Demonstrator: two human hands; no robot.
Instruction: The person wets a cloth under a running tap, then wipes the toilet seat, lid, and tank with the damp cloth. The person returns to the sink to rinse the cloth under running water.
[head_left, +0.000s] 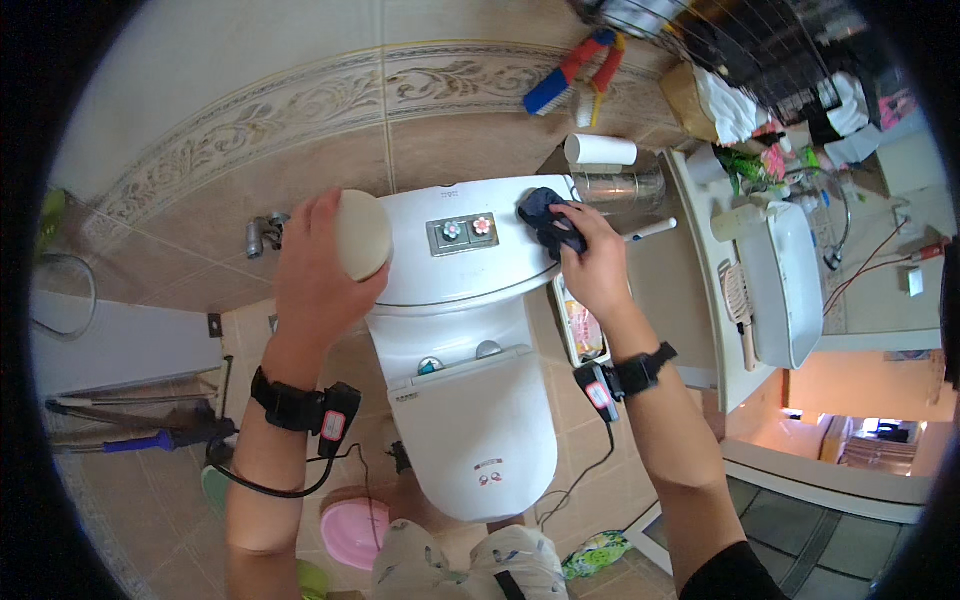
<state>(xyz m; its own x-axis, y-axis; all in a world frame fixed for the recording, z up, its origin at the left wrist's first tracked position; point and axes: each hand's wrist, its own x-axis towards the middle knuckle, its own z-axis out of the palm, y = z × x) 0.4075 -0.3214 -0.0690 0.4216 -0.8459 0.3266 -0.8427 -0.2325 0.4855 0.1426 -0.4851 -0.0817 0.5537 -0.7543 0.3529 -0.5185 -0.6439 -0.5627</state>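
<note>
My left hand (319, 262) grips a round cream-coloured object (364, 235), perhaps a lid or container, over the left end of the toilet tank. Bunched under the fingers of my right hand (598, 251) is a dark cloth (546, 217), against the right end of the white tank lid (405, 270). Between my hands lies the flush-button plate (463, 234), with two small flower decorations on it. Below the tank, the toilet seat cover (476, 427) is down, and it bears a small printed face.
A wall valve (259, 236) juts out left of the tank. To the right stand a paper roll (600, 149), a narrow bin (564, 319) and a washbasin (784, 292) with a hairbrush (737, 300) beside it. Brushes (574, 75) hang above; a pink basin (352, 532) sits on the floor.
</note>
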